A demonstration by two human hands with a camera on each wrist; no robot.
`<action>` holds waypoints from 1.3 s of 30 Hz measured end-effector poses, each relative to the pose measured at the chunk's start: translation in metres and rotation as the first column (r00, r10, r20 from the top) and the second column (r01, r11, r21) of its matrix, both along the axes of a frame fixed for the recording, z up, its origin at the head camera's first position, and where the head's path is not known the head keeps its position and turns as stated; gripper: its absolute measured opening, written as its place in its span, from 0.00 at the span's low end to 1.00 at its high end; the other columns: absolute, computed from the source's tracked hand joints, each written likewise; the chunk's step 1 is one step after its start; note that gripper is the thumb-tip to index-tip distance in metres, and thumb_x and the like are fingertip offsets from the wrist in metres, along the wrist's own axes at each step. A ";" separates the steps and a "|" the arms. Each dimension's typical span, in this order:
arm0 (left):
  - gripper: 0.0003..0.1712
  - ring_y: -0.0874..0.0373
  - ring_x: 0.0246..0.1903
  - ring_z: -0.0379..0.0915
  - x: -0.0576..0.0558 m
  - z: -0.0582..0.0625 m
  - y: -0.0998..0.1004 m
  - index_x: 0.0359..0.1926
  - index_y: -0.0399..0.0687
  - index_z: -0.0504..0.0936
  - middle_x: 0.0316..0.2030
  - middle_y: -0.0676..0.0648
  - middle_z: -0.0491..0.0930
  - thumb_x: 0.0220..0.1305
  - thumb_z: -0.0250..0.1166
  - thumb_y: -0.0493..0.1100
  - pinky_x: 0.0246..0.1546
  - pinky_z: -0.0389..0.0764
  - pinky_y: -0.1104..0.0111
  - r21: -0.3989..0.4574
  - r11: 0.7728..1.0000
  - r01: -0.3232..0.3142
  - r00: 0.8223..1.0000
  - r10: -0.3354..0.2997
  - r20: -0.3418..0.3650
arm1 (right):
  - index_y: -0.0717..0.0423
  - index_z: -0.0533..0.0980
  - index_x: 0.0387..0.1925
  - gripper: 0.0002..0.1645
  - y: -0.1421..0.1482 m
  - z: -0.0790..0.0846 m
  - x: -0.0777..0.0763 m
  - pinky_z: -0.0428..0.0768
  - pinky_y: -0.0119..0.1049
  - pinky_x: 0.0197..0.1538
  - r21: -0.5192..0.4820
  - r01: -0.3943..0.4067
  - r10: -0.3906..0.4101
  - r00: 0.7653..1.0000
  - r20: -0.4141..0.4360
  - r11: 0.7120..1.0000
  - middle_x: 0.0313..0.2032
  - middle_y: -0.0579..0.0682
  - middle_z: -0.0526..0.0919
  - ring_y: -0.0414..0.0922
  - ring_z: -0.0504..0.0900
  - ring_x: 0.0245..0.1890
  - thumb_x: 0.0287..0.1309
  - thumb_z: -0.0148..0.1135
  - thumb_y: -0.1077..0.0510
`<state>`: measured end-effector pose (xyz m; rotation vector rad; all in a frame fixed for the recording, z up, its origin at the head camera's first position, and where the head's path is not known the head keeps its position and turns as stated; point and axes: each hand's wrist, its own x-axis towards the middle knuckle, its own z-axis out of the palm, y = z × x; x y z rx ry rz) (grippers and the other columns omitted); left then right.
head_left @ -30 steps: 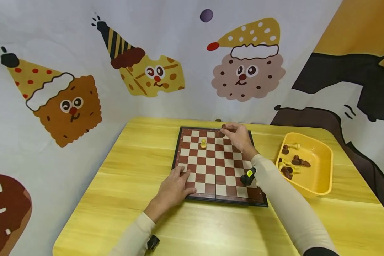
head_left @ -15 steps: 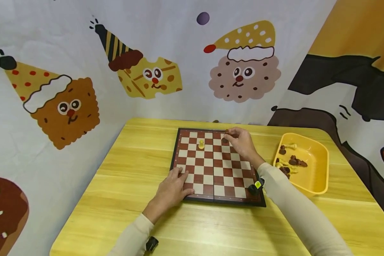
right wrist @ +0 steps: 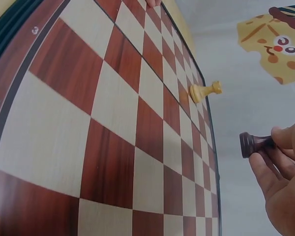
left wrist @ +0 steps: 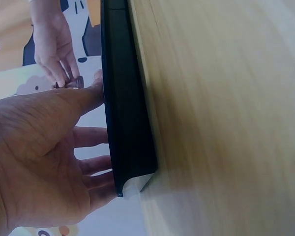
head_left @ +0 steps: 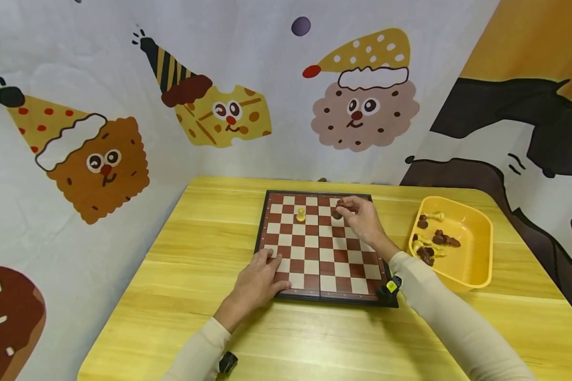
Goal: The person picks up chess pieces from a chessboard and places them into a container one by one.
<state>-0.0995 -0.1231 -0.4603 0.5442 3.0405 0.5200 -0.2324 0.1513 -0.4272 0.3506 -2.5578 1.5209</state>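
My right hand (head_left: pixel 364 221) pinches a dark brown chess piece (right wrist: pixel 254 143) between thumb and fingers, over the far right half of the chessboard (head_left: pixel 297 239). In the right wrist view the piece is tipped on its side, its round base showing and its top hidden by the fingers. A pale yellow rook (head_left: pixel 301 215) stands upright on the far left half of the board. My left hand (head_left: pixel 255 280) rests on the board's near left corner with fingers spread. In the left wrist view, its fingers (left wrist: pixel 91 136) lie along the board's dark edge.
A yellow plastic tub (head_left: pixel 479 254) with several loose dark and yellow chess pieces stands to the right of the board. The wooden table (head_left: pixel 186 233) meets a wall covering (head_left: pixel 286 164) with cartoon prints along its far edge.
My right hand, with the dark chess piece, has come from the board's far edge a little nearer and slightly right. My left hand stays on the near left corner.
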 end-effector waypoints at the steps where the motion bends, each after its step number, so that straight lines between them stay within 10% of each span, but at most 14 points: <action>1: 0.40 0.40 0.65 0.63 0.000 0.000 0.000 0.68 0.36 0.75 0.65 0.33 0.67 0.65 0.70 0.58 0.59 0.75 0.50 0.001 1.000 0.003 1.000 -0.003 0.003 | 0.69 0.80 0.53 0.15 0.001 -0.001 0.000 0.80 0.51 0.52 -0.001 0.002 -0.002 1.000 0.005 1.000 0.47 0.62 0.84 0.56 0.82 0.51 0.69 0.64 0.63; 26: 0.42 0.41 0.65 0.63 0.001 0.001 0.002 0.70 0.35 0.72 0.66 0.34 0.65 0.66 0.70 0.58 0.60 0.75 0.50 0.015 1.000 -0.009 0.999 0.009 0.038 | 0.69 0.78 0.58 0.20 0.027 0.011 0.002 0.83 0.45 0.47 0.000 0.007 -0.007 0.999 0.045 1.000 0.48 0.61 0.84 0.56 0.84 0.46 0.72 0.62 0.59; 39: 0.41 0.40 0.64 0.65 0.002 0.001 0.002 0.69 0.35 0.73 0.65 0.34 0.66 0.65 0.71 0.57 0.57 0.77 0.50 0.010 1.000 -0.013 1.000 0.012 0.008 | 0.66 0.82 0.50 0.14 0.053 -0.005 0.006 0.81 0.53 0.47 0.089 0.132 -0.122 0.987 -0.108 0.987 0.45 0.62 0.85 0.57 0.82 0.48 0.68 0.65 0.61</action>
